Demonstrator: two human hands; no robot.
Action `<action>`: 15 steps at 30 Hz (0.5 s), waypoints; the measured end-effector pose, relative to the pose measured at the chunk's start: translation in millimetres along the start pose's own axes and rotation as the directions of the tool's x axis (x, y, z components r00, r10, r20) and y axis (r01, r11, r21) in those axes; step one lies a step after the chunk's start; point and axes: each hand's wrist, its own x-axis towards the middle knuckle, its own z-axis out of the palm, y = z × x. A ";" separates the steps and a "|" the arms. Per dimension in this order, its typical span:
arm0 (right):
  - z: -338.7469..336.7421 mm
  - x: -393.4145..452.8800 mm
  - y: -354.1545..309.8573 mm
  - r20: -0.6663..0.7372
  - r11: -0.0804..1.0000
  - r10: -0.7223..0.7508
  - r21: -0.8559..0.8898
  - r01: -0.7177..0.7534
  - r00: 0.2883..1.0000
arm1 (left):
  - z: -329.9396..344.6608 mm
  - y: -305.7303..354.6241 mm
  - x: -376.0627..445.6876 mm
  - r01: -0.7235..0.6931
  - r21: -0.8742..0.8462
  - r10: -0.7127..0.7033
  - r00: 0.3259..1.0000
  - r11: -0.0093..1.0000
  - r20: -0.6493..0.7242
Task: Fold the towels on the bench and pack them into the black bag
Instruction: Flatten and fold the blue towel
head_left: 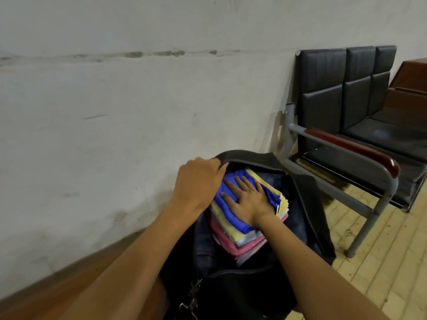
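While your left hand (198, 181) grips the rim of the black bag (307, 204), your right hand (248, 199) presses flat, fingers straight, on the blue towel (228, 213) topping the folded stack inside. The bag sits by a scuffed white wall (115, 112); a padded black bench (360, 125) stands on the pale wooden floor (381, 262).

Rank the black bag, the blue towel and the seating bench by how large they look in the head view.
1. Seating bench and black bag: similar in frame; the bag is nearer, so unranked.
2. Blue towel: clearly smallest.
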 end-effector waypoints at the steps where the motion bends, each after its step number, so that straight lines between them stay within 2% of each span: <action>1: -0.1 -0.5 -1.1 -0.049 1.000 0.000 0.017 0.001 0.999 | 2.6 -7.1 -7.8 0.035 0.007 -0.035 0.997 0.999 0.064; 3: -1.9 -5.0 -3.2 -0.183 0.994 0.002 0.106 0.018 0.983 | 5.4 -16.7 -20.6 0.091 -0.030 -0.086 0.988 0.995 0.130; 5: -7.5 -11.3 -3.7 -0.296 0.971 0.022 0.235 0.051 0.955 | 5.4 -18.9 -31.3 0.090 -0.080 -0.076 0.983 0.993 0.165; 7: -16.4 -19.1 -3.6 -0.336 0.949 0.080 0.315 0.032 0.938 | -0.2 -17.1 -43.9 0.052 -0.113 -0.026 0.975 0.992 0.220; 10: -31.5 -26.3 -2.6 -0.392 0.951 0.139 0.308 -0.013 0.909 | -18.9 -20.1 -68.2 0.060 -0.128 -0.027 0.968 0.990 0.250; 12: -37.9 -32.9 -6.6 -0.420 0.937 0.137 0.349 0.020 0.897 | -34.2 -24.2 -94.0 0.187 -0.222 -0.162 0.979 0.957 0.126; 13: -40.7 -38.6 -12.2 -0.425 0.927 0.126 0.373 0.047 0.896 | -39.6 -28.8 -110.1 0.280 -0.301 -0.270 0.960 0.912 0.078; 15: -41.0 -48.3 -22.7 -0.394 0.912 0.102 0.404 0.073 0.913 | -41.6 -36.2 -144.3 0.455 -0.413 -0.439 0.888 0.789 0.139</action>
